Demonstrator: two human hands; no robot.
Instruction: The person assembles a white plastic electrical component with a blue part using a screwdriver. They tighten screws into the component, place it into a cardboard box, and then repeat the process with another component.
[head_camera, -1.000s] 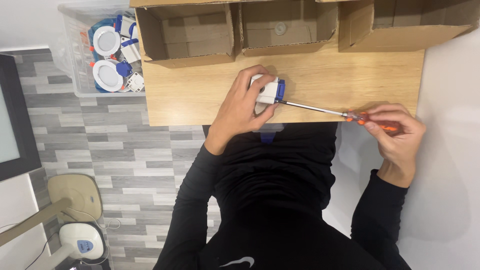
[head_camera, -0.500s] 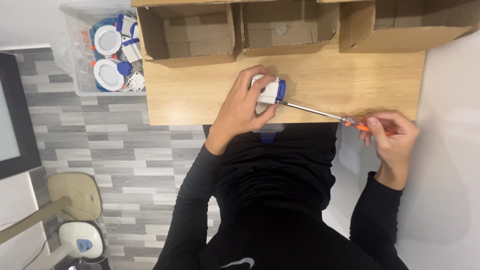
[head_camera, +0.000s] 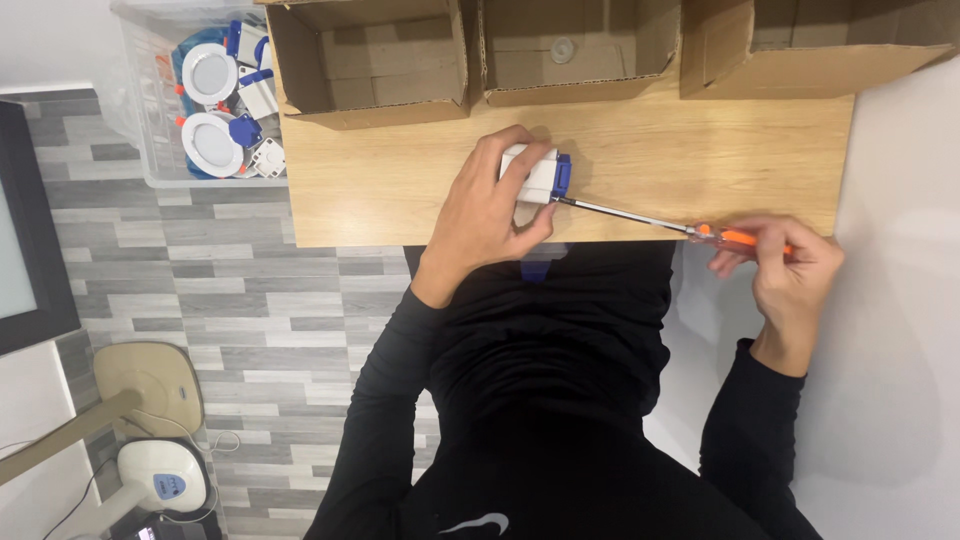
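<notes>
My left hand (head_camera: 487, 212) grips a small white box with a blue end cap (head_camera: 540, 175) and presses it onto the wooden table (head_camera: 400, 185). My right hand (head_camera: 785, 275) holds an orange-handled screwdriver (head_camera: 660, 223) by its handle off the table's right edge. The long metal shaft reaches left, and its tip meets the blue end of the box. A small blue piece (head_camera: 535, 268) lies on my black shirt just below the table edge.
Three open cardboard boxes (head_camera: 370, 60) stand along the table's far edge; the middle one holds a small round part (head_camera: 563, 47). A clear plastic bin (head_camera: 160, 150) with round white lamps and blue-and-white parts stands at the left. A white fan base (head_camera: 160, 478) stands on the grey floor.
My right hand has shifted its fingers on the screwdriver handle, as in turning it. The left hand and the box stay where they were.
</notes>
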